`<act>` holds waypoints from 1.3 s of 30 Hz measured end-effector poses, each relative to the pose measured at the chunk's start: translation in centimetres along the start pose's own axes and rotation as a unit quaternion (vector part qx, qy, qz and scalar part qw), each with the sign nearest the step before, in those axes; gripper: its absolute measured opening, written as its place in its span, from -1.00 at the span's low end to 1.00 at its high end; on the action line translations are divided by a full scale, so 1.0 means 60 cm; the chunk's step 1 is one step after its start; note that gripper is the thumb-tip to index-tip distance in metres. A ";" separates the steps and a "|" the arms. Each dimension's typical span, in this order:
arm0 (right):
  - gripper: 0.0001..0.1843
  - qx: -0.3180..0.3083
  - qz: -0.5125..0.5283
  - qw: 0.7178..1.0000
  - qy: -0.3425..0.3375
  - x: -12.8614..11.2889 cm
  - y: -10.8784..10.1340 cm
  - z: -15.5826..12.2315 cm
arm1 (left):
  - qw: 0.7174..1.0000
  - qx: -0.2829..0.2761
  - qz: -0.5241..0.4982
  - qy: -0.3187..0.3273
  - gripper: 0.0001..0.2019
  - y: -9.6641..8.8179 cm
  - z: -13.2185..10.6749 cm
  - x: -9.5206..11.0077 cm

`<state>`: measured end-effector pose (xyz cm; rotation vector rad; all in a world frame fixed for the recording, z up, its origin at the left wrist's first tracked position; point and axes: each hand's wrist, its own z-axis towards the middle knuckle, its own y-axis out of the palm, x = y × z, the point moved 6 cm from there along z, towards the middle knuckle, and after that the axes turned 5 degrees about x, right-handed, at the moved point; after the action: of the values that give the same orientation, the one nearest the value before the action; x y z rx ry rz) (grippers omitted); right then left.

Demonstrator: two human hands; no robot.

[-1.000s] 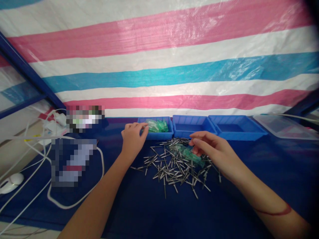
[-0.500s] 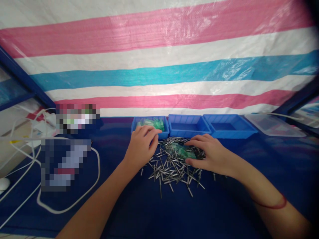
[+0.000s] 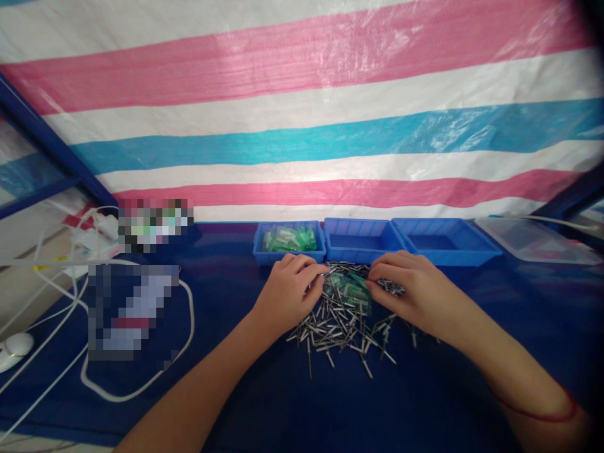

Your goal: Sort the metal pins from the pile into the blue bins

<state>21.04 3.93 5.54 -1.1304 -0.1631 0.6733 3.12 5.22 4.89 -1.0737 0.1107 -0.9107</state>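
A heap of metal blind rivets lies on the blue table, with green translucent plastic pieces on its upper part. At the heap's left edge is my left hand, palm down, its thumb and forefinger apart and nothing visible in them. My right hand is on the right of the heap, thumb and forefinger drawn together at the edge of the green pieces. What its fingertips grip, if anything, is hidden. Behind my left hand stands a blue bin holding similar green pieces.
Two more blue bins, a middle bin and a right bin, stand in the same row. A clear plastic lid lies at the far right. White cables and a white mouse are on the left. A striped sheet hangs behind.
My left hand has moved from the left bin's front edge towards me and the rivets. My right thumb and forefinger have come together beside the green pieces. The view has shifted slightly.
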 end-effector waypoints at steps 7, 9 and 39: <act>-0.81 0.095 0.131 0.983 0.085 -0.004 -0.023 -0.002 | 0.997 -0.017 -0.067 -0.019 -0.69 0.004 0.001 0.005; -0.80 0.102 0.190 0.968 0.130 -0.002 -0.018 -0.004 | 0.993 -0.021 -0.108 -0.037 -0.69 0.005 0.001 0.005; -0.66 0.049 0.480 0.801 0.354 0.028 0.034 -0.012 | 0.869 0.009 -0.391 -0.304 -0.72 0.009 0.000 -0.033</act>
<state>21.87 4.86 3.11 -1.2610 1.1578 1.0646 2.16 6.65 3.81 -1.3651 -0.9223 -1.2270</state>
